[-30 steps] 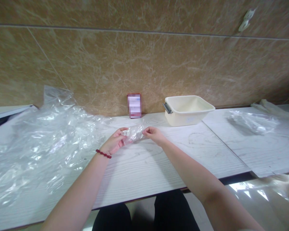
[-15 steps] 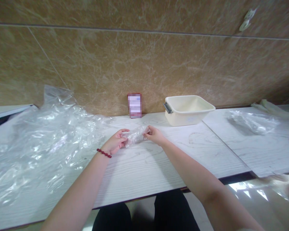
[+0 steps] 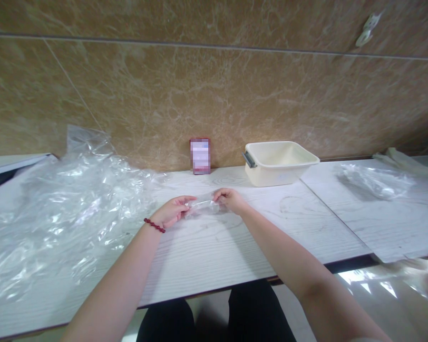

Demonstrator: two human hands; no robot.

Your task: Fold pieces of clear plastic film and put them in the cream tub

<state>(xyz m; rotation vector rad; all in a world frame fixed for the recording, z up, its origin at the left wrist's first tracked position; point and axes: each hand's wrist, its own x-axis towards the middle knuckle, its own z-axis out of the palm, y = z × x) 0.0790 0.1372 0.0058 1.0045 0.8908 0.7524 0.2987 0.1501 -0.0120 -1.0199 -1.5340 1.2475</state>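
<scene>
A small clear plastic bag (image 3: 202,204) is stretched between my two hands, just over the white wood-grain table (image 3: 207,266). My left hand (image 3: 173,211), with a dark red bead bracelet at the wrist, pinches the bag's left end. At the right end, my right hand (image 3: 231,199) grips the film between thumb and fingers. Whether anything lies inside the bag cannot be made out. To the left of my left hand spreads a large heap of clear plastic bags (image 3: 82,204).
A cream plastic bin (image 3: 271,175) with a grey handle stands against the marbled wall, right of my hands. A red-edged card (image 3: 200,156), its face blurred, leans on the wall. Another clear plastic bundle (image 3: 378,182) lies far right, in front of a pale cloth-like piece (image 3: 406,161).
The bag between my hands now lies flatter and straighter. My right hand has turned slightly, its fingers moving over the bag's right end, and my left hand has shifted a little.
</scene>
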